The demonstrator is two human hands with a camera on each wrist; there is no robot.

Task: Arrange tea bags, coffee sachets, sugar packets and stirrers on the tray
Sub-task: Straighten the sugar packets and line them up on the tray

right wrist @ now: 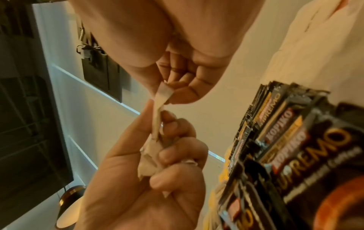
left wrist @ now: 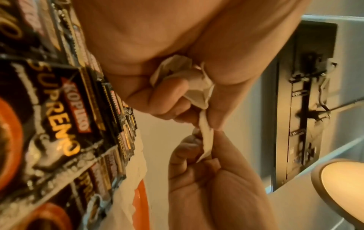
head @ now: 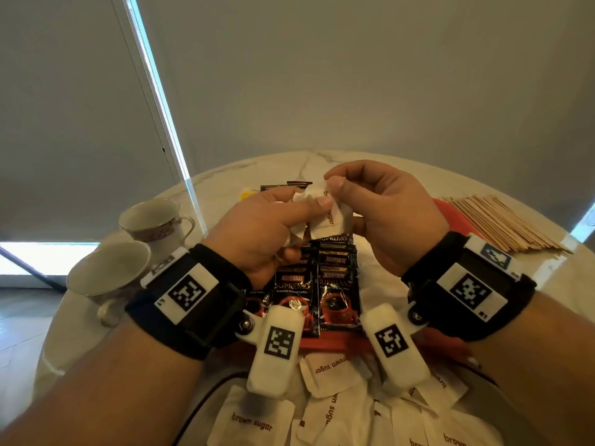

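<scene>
Both hands hover over the red tray (head: 449, 211), where black coffee sachets (head: 335, 284) lie in overlapping rows. My left hand (head: 306, 217) grips a small bunch of white brown sugar packets (head: 326, 222) in its curled fingers. My right hand (head: 336, 185) pinches the top corner of one of those packets between thumb and forefinger. In the left wrist view the bunched packets (left wrist: 189, 80) sit in the left palm, and one packet (left wrist: 205, 137) stretches down to the right hand (left wrist: 197, 160). The right wrist view shows the same packet (right wrist: 159, 112) held between both hands.
Wooden stirrers (head: 505, 223) lie in a heap right of the tray. Two teacups (head: 151, 220) (head: 109, 275) stand at the table's left. Several loose sugar packets (head: 335, 371) lie near the front edge. A yellow packet (head: 248, 192) and more sachets sit beyond the hands.
</scene>
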